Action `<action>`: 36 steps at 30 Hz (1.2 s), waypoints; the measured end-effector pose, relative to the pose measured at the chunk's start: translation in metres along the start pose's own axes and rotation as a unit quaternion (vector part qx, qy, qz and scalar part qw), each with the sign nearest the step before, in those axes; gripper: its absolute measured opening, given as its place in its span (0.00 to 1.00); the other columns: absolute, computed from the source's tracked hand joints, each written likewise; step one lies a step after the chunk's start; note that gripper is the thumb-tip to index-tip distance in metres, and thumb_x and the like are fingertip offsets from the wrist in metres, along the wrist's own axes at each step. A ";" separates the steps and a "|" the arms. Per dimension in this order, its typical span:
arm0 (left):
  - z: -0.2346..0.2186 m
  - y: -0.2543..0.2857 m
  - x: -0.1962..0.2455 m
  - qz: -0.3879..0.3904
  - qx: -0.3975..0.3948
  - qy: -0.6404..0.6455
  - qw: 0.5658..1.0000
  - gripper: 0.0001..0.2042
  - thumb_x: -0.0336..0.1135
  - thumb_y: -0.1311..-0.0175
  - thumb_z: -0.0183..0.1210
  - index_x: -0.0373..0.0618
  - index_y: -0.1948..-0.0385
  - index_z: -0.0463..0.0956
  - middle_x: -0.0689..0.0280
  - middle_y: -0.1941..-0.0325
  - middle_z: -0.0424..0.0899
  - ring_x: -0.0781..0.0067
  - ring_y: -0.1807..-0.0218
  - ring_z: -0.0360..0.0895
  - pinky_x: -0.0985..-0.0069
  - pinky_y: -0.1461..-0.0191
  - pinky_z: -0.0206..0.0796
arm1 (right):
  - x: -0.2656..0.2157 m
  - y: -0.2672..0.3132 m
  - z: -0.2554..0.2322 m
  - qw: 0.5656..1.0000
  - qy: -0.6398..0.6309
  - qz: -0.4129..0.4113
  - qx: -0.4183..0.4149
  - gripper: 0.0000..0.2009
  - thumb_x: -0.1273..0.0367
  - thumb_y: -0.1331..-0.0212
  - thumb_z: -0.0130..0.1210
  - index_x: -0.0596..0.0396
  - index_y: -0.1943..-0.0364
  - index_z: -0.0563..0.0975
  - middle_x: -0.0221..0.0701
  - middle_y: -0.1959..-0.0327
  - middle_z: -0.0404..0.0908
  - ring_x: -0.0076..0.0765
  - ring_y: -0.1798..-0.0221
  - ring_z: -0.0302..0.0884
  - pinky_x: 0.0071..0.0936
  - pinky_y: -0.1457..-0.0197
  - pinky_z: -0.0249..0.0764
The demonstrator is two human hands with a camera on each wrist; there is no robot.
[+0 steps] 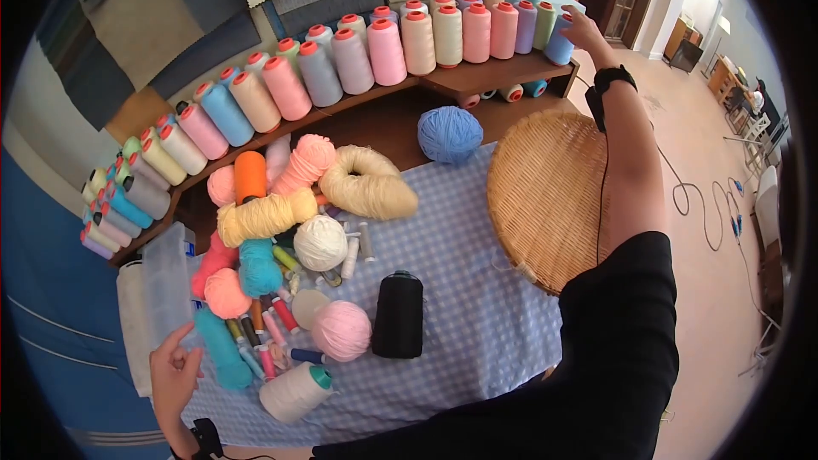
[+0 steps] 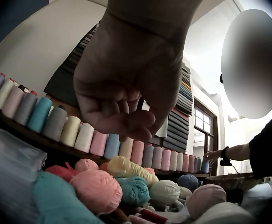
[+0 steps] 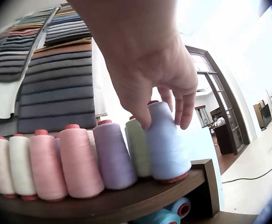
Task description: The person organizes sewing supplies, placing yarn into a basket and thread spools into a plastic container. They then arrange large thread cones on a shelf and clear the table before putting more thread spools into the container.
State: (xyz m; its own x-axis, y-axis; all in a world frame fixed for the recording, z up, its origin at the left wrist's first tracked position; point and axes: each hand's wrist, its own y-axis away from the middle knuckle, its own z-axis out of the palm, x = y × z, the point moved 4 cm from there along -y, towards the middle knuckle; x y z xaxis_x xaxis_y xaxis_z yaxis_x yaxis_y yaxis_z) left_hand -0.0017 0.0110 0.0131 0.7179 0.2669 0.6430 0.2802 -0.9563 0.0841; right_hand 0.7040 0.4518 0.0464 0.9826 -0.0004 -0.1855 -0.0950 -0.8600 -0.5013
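At the right end of the wooden shelf stands a light blue thread cone (image 1: 559,44) (image 3: 166,144). My right hand (image 1: 584,32) (image 3: 150,65) reaches over it from above, thumb on one side of its top and fingers on the other, pinching it. The cone's red base is at the shelf surface. A green cone (image 3: 139,148) and a purple cone (image 3: 115,156) stand beside it. My left hand (image 1: 175,379) (image 2: 131,74) hangs loosely curled and holds nothing, at the table's left side near a teal yarn skein (image 1: 223,349) (image 2: 61,200).
A long curved shelf (image 3: 94,211) carries rows of thread cones. Yarn balls and small spools are heaped on the checked cloth (image 1: 477,290), beside a black cone (image 1: 398,315). A blue yarn ball (image 1: 450,135) and a round woven basket (image 1: 545,196) are near the shelf. Cables lie on the floor.
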 end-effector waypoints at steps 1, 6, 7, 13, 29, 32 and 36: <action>0.002 -0.001 0.002 0.004 -0.007 0.000 1.000 0.18 0.23 0.44 0.54 0.35 0.49 0.71 0.71 0.89 0.69 0.86 0.88 0.67 0.85 0.85 0.58 | 0.003 0.000 0.001 1.000 0.001 0.000 -0.001 0.29 0.65 0.54 0.59 0.51 0.43 0.67 0.44 0.49 0.75 0.47 0.46 0.72 0.36 0.45 0.70; 0.005 -0.003 0.013 0.016 -0.035 0.008 0.999 0.18 0.23 0.44 0.53 0.36 0.49 0.71 0.69 0.88 0.71 0.84 0.85 0.71 0.86 0.85 0.59 | 0.006 -0.002 0.001 0.998 0.043 0.025 0.039 0.33 0.60 0.52 0.61 0.46 0.39 0.62 0.47 0.56 0.78 0.50 0.53 0.77 0.36 0.52 0.75; 0.006 -0.003 0.018 0.027 -0.037 0.008 0.999 0.18 0.22 0.44 0.54 0.36 0.49 0.71 0.69 0.87 0.71 0.84 0.85 0.71 0.86 0.85 0.59 | -0.019 0.022 -0.017 0.986 -0.092 0.131 -0.050 0.33 0.59 0.52 0.62 0.44 0.40 0.62 0.48 0.59 0.78 0.51 0.56 0.78 0.37 0.54 0.75; 0.005 -0.001 0.015 0.047 -0.034 0.025 0.998 0.19 0.22 0.45 0.54 0.36 0.48 0.71 0.68 0.86 0.74 0.84 0.84 0.71 0.85 0.83 0.61 | 0.018 0.000 0.024 0.998 -0.021 0.033 0.051 0.31 0.64 0.55 0.63 0.44 0.43 0.64 0.45 0.55 0.77 0.54 0.56 0.77 0.41 0.56 0.76; 0.019 0.000 0.044 0.078 -0.087 0.012 0.993 0.22 0.22 0.47 0.55 0.42 0.47 0.71 0.68 0.83 0.75 0.85 0.83 0.71 0.85 0.80 0.62 | -0.329 0.294 -0.028 0.688 -0.209 -0.541 -0.435 0.29 0.56 0.53 0.63 0.50 0.46 0.67 0.36 0.48 0.71 0.46 0.49 0.72 0.40 0.46 0.68; 0.017 0.007 0.049 0.097 -0.088 -0.026 0.991 0.22 0.20 0.48 0.55 0.40 0.47 0.71 0.67 0.83 0.75 0.84 0.83 0.72 0.85 0.78 0.64 | -0.351 0.333 -0.017 0.600 -0.150 -0.590 -0.519 0.33 0.60 0.57 0.64 0.50 0.44 0.64 0.37 0.51 0.71 0.48 0.51 0.73 0.42 0.48 0.69; 0.014 0.010 0.040 0.098 -0.075 0.025 0.992 0.22 0.20 0.49 0.55 0.37 0.48 0.70 0.67 0.83 0.75 0.83 0.82 0.72 0.84 0.77 0.66 | -0.343 0.335 0.006 0.585 -0.151 -0.613 -0.509 0.31 0.63 0.62 0.66 0.53 0.48 0.69 0.39 0.58 0.74 0.49 0.53 0.73 0.41 0.51 0.70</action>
State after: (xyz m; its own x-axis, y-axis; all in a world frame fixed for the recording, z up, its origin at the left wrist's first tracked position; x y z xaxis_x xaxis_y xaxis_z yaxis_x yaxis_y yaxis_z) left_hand 0.0386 0.0136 0.0293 0.7160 0.0719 0.6944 0.0374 -0.9972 0.0646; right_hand 0.3345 0.1667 -0.0628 0.1252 0.8934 -0.4314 0.9469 0.0221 0.3207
